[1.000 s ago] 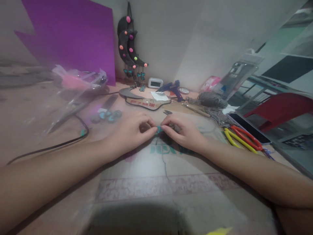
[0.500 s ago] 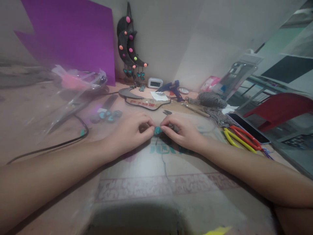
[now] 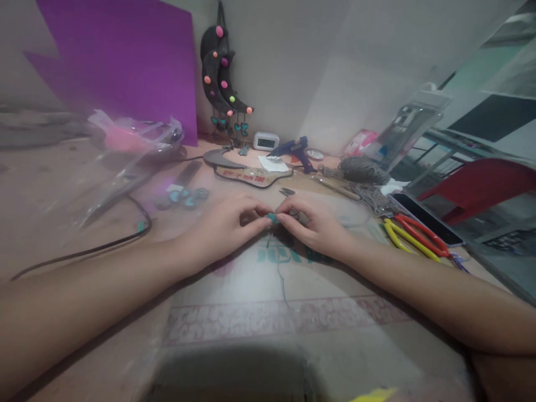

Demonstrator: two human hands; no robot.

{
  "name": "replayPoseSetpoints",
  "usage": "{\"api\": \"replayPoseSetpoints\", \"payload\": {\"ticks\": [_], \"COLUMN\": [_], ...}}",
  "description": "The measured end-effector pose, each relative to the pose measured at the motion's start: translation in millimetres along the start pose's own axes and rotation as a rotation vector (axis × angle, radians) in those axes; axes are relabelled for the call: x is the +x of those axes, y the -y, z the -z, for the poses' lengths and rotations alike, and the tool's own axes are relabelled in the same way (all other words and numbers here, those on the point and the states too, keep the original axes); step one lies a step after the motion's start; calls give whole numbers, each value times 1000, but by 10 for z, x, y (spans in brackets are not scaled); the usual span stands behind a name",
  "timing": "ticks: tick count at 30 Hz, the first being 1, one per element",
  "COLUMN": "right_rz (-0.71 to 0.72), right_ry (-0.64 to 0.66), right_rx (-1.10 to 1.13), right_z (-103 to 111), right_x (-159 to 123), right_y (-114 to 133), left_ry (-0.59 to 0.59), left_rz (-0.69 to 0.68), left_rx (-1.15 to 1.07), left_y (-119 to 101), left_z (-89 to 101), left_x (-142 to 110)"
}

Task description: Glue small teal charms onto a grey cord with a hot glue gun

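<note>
A small teal piece (image 3: 272,218) is pinched between the fingertips of both hands above the table's middle; its exact kind is too small and covered to make out. My left hand (image 3: 234,220) grips it from the left with thumb and forefinger. From the right, my right hand (image 3: 312,220) pinches its other side. A thin dark cord (image 3: 281,279) trails from under the hands toward me over the clear sheet. Just beyond my right fingers lie the dark tips of a small tool (image 3: 287,191).
Yellow-and-red-handled pliers (image 3: 419,237), a phone (image 3: 427,218) and grey yarn (image 3: 363,170) lie on the right. Behind are a blue glue gun (image 3: 297,153), a white clock (image 3: 266,142) and a grey crescent (image 3: 221,159). Teal-and-grey pieces (image 3: 188,197) and a black cable (image 3: 84,252) lie left.
My left fingertips have shifted slightly right and closer to my right fingertips. The teal piece has moved a little up and right, and less of it shows.
</note>
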State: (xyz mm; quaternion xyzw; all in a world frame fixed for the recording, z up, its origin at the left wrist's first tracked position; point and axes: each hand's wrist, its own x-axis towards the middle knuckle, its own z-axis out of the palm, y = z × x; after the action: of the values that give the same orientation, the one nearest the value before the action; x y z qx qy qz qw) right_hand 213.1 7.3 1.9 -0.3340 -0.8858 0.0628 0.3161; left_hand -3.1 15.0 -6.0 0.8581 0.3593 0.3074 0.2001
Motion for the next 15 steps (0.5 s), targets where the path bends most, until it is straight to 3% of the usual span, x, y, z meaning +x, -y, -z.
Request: {"api": "replayPoseSetpoints", "payload": {"ticks": [10,15], "right_rz": [-56,-13], "right_ry": [6,-4], "right_rx": [17,-15], "right_z": [6,6], "right_x": [2,-1], "right_y": [4,16], "left_ry": [-27,-24], "left_rz": [-50,7], "left_rx": [25,29], "left_y": [-6,-4], "left_z": [21,14], "left_x": [-6,-14]}}
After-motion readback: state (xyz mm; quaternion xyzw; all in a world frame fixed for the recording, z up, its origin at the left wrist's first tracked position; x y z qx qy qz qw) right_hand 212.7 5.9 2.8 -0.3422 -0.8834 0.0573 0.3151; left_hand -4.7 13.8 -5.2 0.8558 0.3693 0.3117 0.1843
